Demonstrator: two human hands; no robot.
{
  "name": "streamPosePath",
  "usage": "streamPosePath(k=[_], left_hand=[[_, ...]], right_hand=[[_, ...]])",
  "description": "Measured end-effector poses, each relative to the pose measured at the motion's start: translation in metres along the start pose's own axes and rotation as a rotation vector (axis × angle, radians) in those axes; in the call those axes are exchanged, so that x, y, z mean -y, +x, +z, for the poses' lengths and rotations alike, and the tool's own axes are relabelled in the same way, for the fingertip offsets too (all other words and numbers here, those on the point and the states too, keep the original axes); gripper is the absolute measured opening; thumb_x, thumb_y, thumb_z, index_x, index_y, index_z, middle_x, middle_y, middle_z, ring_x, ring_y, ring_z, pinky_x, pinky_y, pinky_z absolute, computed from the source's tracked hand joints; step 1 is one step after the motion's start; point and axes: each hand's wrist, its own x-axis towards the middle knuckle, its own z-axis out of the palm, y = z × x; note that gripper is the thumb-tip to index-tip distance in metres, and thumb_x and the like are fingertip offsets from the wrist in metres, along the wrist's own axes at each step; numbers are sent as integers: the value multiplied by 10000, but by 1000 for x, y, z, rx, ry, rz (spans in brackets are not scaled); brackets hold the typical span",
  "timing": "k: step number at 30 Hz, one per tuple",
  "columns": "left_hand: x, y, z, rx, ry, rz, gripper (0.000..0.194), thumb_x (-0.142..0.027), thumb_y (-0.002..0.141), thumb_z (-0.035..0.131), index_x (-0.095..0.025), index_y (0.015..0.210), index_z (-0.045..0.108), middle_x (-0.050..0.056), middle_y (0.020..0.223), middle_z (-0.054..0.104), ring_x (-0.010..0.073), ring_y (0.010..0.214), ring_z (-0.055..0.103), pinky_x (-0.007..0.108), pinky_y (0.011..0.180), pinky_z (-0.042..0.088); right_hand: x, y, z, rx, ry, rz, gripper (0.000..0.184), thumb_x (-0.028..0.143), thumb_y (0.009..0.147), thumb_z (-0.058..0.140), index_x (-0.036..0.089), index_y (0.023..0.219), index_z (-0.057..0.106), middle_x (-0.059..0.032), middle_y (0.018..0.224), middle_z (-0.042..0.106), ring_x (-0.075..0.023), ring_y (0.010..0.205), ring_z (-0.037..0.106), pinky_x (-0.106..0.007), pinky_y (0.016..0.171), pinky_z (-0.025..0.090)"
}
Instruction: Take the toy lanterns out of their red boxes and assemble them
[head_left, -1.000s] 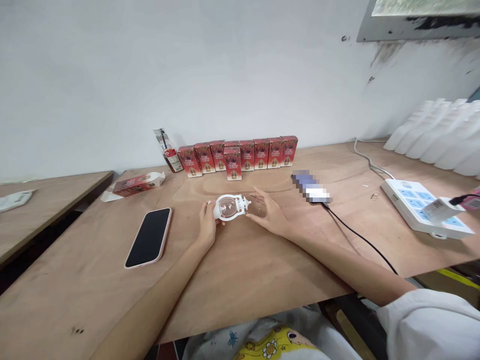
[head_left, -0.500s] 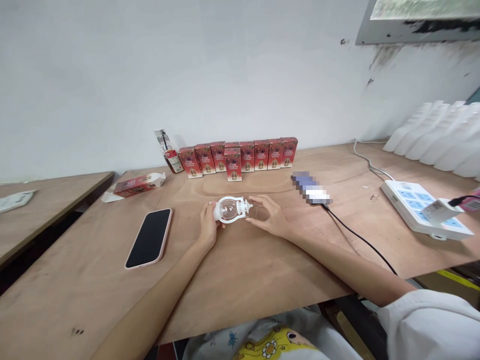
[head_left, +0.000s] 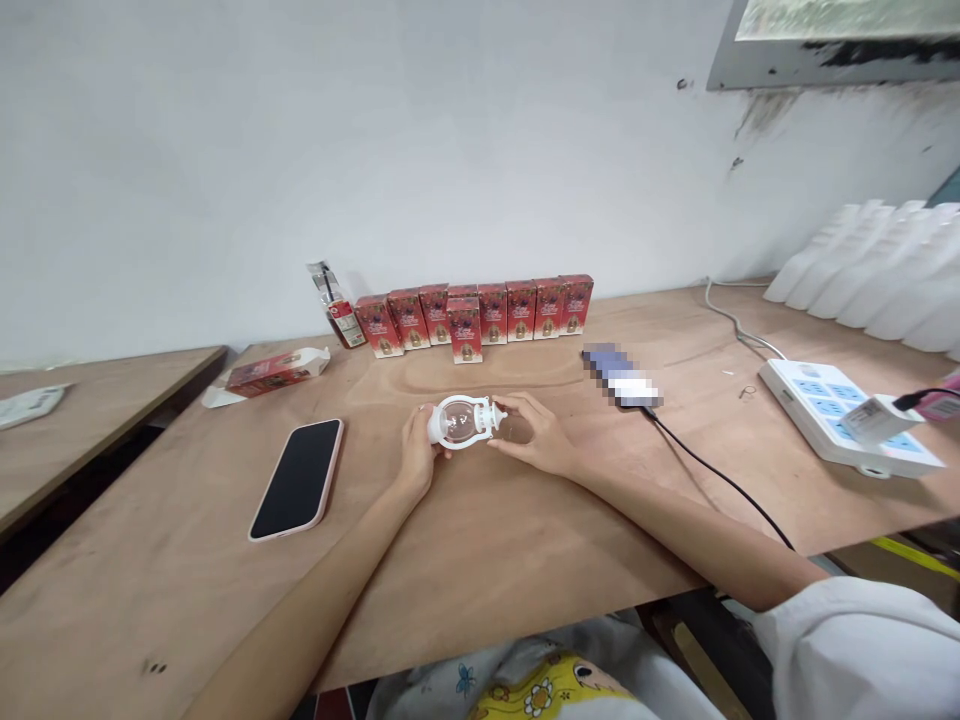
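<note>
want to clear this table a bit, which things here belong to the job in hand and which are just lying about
Job in hand:
- clear-and-white lantern-shaped piece, held in the left hand, with the right hand at its tip
- probably the opened red box and upright red boxes

Seemingly just lying about:
- pink-edged phone
- blurred-out device
- power strip

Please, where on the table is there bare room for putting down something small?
Bare wood shows nearer than the clear lantern, between the forearms, and between the pink-cased phone and the table's left edge. Crowded: the back, where red boxes stand along the wall.
</note>
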Motion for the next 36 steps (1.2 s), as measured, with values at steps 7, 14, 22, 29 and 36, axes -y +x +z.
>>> streamPosePath(k=[7, 14, 22, 29, 36], left_hand=[[-2, -2, 2, 29, 17, -13, 303, -462, 671, 554, -164, 720, 529, -46, 529, 513, 87, 388, 466, 163, 288, 307], [-3, -2, 2, 22, 25, -12, 309, -467, 655, 562, -167, 717, 525, -54, 525, 499, 83, 388, 453, 161, 281, 312], [-3, -2, 2, 26, 29, -16, 324, -480, 641, 571, -170, 720, 522, -57, 520, 496, 78, 376, 449, 150, 269, 298], [-3, -2, 2, 32, 43, -12, 317, -481, 652, 557, -172, 716, 520, -56, 509, 498, 82, 367, 446, 160, 260, 297], [-4, 0, 2, 39, 37, -19, 313, -476, 649, 564, -172, 707, 518, -54, 503, 503, 84, 364, 449, 161, 263, 286]], right_hand=[[1, 0, 0, 2, 8, 1, 521, 324, 768, 679, 218, 1236, 477, -95, 1073, 596, -200, 975, 600, -368, 874, 507], [1, 0, 0, 25, 14, 31, 512, 336, 771, 677, 209, 1228, 484, -101, 1086, 599, -208, 1007, 596, -375, 894, 499], [0, 1, 0, 40, 59, 58, 538, 392, 750, 690, 233, 1224, 492, -90, 1084, 597, -209, 1012, 592, -379, 879, 511], [1, 1, 1, 34, 72, 51, 510, 359, 766, 679, 219, 1220, 492, -91, 1076, 592, -197, 987, 594, -358, 853, 528], [2, 1, 0, 43, 68, 70, 485, 340, 781, 661, 216, 1218, 490, -85, 1067, 583, -193, 993, 593, -345, 839, 535]])
